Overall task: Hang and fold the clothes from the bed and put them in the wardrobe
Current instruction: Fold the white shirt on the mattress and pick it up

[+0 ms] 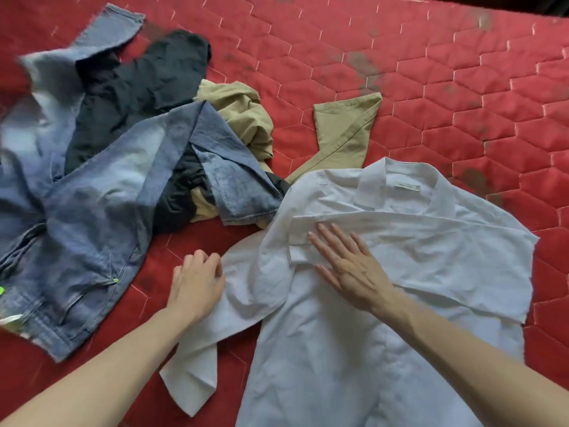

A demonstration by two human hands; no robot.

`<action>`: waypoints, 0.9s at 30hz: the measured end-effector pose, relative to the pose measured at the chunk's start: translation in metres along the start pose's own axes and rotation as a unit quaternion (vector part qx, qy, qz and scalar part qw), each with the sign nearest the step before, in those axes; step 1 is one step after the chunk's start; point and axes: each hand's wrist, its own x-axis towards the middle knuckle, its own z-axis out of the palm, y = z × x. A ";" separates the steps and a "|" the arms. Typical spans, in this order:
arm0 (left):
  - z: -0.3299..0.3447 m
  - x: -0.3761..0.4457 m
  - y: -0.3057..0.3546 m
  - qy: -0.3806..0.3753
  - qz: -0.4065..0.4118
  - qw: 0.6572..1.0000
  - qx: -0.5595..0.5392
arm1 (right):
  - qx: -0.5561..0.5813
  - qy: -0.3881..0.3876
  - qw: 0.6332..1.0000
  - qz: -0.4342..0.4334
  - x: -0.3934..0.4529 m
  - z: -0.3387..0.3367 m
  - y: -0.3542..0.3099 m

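white shirt (385, 272), one, two hands on it

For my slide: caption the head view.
Left hand grips white shirt sleeve; right hand presses its front flat.

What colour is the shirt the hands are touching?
The shirt is plain white, lying on the red quilted bed. The head view shows it.

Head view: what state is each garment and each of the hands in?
white shirt: spread flat, unfolded
left hand: gripping the shirt's sleeve
right hand: pressing flat on the shirt
jeans: crumpled, unfolded
black garment: crumpled
khaki garment: crumpled, partly under shirt
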 end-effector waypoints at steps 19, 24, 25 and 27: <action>-0.103 -0.033 -0.110 -0.070 0.047 0.933 -0.349 | 0.022 0.015 0.975 0.221 0.035 -0.005 -0.063; -0.119 -0.038 -0.124 -0.201 0.037 0.937 -0.285 | 0.097 0.056 0.962 0.250 0.055 -0.006 -0.084; -0.121 -0.038 -0.129 -0.222 0.037 0.939 -0.261 | 0.097 0.049 0.962 0.249 0.057 -0.006 -0.087; -0.126 -0.038 -0.138 -0.235 0.033 0.949 -0.207 | 0.103 0.041 0.962 0.251 0.056 -0.009 -0.094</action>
